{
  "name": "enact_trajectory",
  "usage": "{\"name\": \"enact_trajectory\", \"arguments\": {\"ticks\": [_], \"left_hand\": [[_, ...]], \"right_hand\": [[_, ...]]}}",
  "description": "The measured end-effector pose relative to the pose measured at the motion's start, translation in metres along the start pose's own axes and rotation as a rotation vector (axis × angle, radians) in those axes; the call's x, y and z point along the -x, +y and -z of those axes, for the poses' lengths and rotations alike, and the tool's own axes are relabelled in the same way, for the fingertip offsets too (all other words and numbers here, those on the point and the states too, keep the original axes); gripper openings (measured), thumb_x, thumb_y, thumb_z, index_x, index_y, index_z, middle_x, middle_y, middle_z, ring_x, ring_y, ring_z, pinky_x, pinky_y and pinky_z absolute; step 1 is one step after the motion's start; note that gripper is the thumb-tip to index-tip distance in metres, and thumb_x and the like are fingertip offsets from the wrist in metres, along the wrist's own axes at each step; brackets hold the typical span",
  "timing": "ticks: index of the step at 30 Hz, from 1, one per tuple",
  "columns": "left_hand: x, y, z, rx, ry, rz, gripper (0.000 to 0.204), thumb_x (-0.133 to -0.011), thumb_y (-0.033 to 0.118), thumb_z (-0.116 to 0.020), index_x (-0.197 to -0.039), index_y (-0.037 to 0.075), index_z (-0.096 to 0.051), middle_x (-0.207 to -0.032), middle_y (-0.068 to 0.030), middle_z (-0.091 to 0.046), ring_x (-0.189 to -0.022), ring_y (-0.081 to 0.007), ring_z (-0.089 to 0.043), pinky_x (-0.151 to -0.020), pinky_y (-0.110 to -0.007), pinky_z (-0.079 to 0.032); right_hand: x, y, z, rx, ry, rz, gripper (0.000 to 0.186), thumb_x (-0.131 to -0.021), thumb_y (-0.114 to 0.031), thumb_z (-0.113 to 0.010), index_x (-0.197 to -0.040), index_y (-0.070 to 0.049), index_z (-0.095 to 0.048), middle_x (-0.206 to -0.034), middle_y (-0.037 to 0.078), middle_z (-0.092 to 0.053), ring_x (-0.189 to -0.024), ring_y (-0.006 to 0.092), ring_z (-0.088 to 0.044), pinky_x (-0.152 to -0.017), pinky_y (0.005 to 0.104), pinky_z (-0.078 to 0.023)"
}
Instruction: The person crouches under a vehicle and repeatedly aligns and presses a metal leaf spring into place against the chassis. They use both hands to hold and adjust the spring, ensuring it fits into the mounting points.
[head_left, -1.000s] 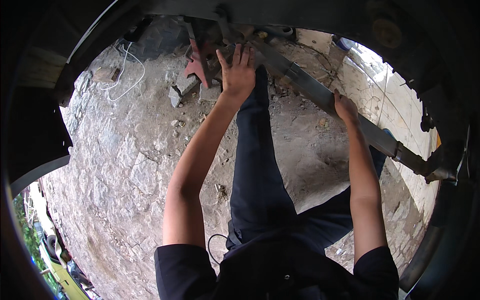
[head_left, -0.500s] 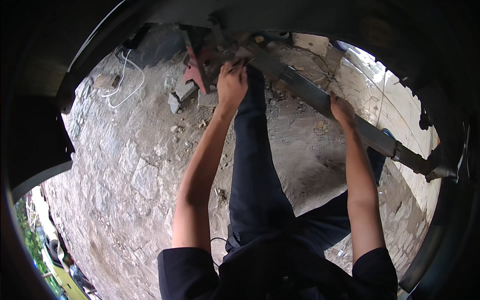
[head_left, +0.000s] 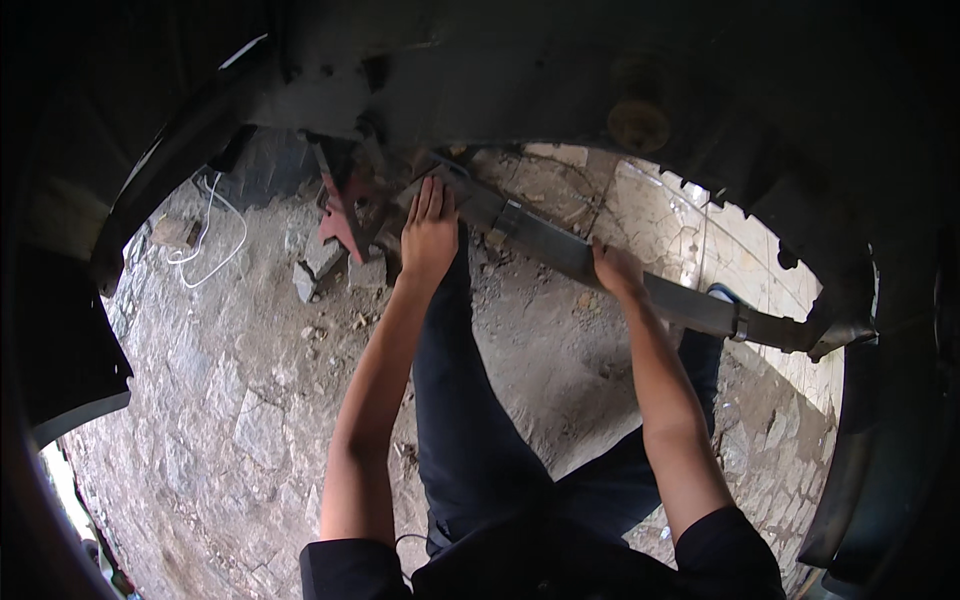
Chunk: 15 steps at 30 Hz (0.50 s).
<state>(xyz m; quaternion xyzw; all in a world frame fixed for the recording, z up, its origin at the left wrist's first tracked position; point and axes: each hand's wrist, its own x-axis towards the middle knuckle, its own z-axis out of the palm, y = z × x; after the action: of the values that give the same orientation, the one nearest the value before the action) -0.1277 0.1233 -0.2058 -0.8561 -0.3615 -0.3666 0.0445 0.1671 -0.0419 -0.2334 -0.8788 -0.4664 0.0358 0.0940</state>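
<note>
A long dark metal beam [head_left: 545,238] slants from the middle far side down to the right under a dark vehicle body. My left hand [head_left: 430,238] rests near its far left end, fingers stretched out and lying flat against the metal. Farther right along the beam, my right hand [head_left: 616,268] grips its upper edge, with the fingers hidden behind it. Left of my left hand stands a dusty red metal stand [head_left: 345,222], apart from the fingers. A metal collar [head_left: 741,323] wraps the beam near its right end.
Vehicle underside [head_left: 480,90] hangs low across the far side, with a toothed dark edge at right. Broken concrete blocks [head_left: 320,265] lie by the red stand. A white cable [head_left: 238,222] loops on the rough ground at left, beside a brick-like block [head_left: 176,232]. My legs straddle the dirt.
The view has shifted, so the scene sits lower and farther left. My left hand's fingers, bent and blurred before, now lie straight on the beam. My right hand keeps its hold.
</note>
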Motion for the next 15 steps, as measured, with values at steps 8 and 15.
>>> {"name": "enact_trajectory", "arguments": {"ticks": [8,15], "left_hand": [[-0.01,-0.007,-0.009,-0.203,-0.099,-0.143,0.061,-0.091,0.041,-0.058,-0.131,-0.005,-0.053,-0.142,-0.0262,-0.044,-0.138,-0.0346,-0.037,-0.114,-0.046,-0.028],[-0.032,-0.018,-0.017,-0.146,-0.195,-0.109,0.064,-0.095,0.048,-0.05,-0.133,-0.004,-0.053,-0.144,-0.0267,-0.042,-0.14,-0.0334,-0.035,-0.117,-0.044,-0.025]], "right_hand": [[0.003,-0.011,0.015,0.005,-0.093,-0.051,0.061,-0.1,-0.046,-0.031,-0.091,-0.001,-0.071,-0.092,0.022,-0.069,-0.091,0.0395,-0.066,-0.087,0.0486,-0.048],[0.002,-0.013,0.012,0.009,-0.055,-0.018,0.064,-0.1,-0.046,-0.029,-0.087,0.0,-0.071,-0.089,0.022,-0.07,-0.089,0.0384,-0.066,-0.086,0.0478,-0.048]]}}
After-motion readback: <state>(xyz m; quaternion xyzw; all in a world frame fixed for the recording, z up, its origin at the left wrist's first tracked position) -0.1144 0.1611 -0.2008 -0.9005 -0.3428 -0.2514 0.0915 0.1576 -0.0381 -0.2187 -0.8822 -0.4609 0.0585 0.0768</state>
